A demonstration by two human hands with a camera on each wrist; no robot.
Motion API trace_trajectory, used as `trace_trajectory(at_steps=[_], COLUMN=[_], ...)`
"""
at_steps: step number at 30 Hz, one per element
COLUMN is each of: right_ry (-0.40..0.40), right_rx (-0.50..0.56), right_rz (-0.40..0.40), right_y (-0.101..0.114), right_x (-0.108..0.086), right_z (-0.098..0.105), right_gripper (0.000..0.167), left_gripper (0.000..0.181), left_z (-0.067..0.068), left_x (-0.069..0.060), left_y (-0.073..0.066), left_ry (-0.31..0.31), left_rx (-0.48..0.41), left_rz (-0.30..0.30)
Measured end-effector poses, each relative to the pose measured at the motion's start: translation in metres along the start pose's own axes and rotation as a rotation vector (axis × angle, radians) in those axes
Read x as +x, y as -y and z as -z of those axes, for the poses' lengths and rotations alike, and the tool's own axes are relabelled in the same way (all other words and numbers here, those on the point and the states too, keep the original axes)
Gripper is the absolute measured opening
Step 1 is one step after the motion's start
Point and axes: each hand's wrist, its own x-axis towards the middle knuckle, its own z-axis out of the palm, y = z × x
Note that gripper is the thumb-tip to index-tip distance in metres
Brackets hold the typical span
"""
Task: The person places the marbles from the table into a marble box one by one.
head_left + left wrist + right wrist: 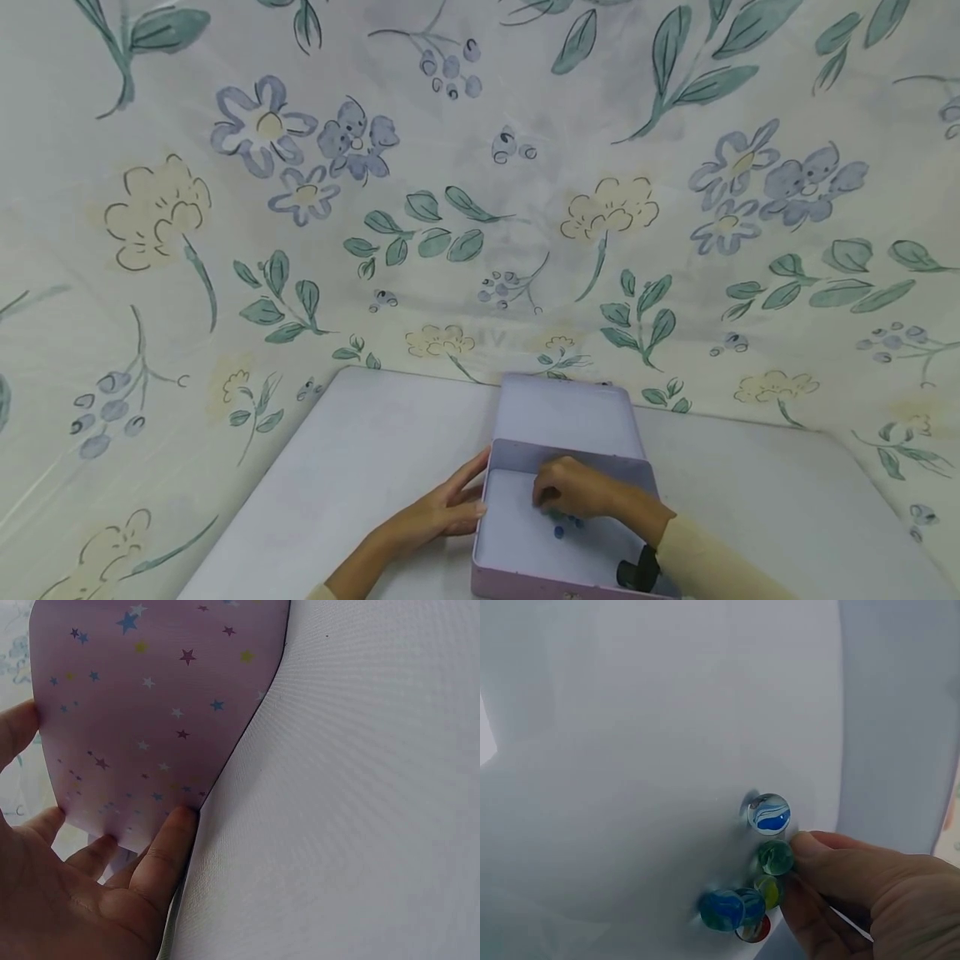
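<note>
A shallow lilac tin box point(517, 575) with a pale inside lies on the table, its lid folded back. My left hand point(442, 521) rests against the box's left wall with fingers spread; in the left wrist view its fingertips touch the star-patterned outside point(150, 712). Inside the box is my right hand point(573, 487), fingers curled down. In the right wrist view its thumb tip meets a green glass marble point(776, 858); whether it is pinched cannot be told. Close by lie a blue-and-white marble point(769, 814), a yellow-green marble point(768, 891), blue marbles point(721, 910) and a red-tinted marble point(754, 930).
The box's open lid point(566, 408) lies flat behind it. A black object point(637, 571) shows at the right wrist. The white table point(390, 433) reaches out to both sides, and a floral-patterned sheet point(465, 167) hangs behind it.
</note>
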Motion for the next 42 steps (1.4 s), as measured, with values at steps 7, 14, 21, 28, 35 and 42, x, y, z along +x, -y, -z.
trace_trajectory(at_steps=[7, 14, 21, 28, 35, 42], right_ry=[0.016, 0.005, -0.014, -0.075, -0.216, -0.437], right_rx=[-0.014, -0.054, -0.06, 0.028, 0.038, -0.033], right_rz=[-0.011, 0.017, 0.033, 0.086, 0.146, 0.189], right_y=[0.002, 0.005, 0.007, 0.015, 0.021, 0.01], right_x=[-0.001, -0.001, -0.005, -0.02, -0.055, -0.094], right_z=[-0.001, 0.003, 0.01, 0.031, 0.065, 0.081], right_gripper=[0.01, 0.011, 0.014, 0.015, 0.018, 0.025], left_gripper=[0.071, 0.07, 0.072, 0.072, 0.073, 0.073], left_z=[-0.002, 0.0, 0.0, -0.001, 0.0, -0.001], left_x=[0.0, 0.001, 0.0, 0.001, 0.003, 0.002], left_y=[0.002, -0.002, -0.001, 0.002, -0.001, -0.001], left_ry=[-0.015, -0.008, -0.002, -0.008, -0.006, -0.013], left_rx=[0.004, 0.016, 0.012, 0.01, 0.014, 0.02], left_rz=[0.012, -0.001, 0.006, 0.004, -0.002, 0.001])
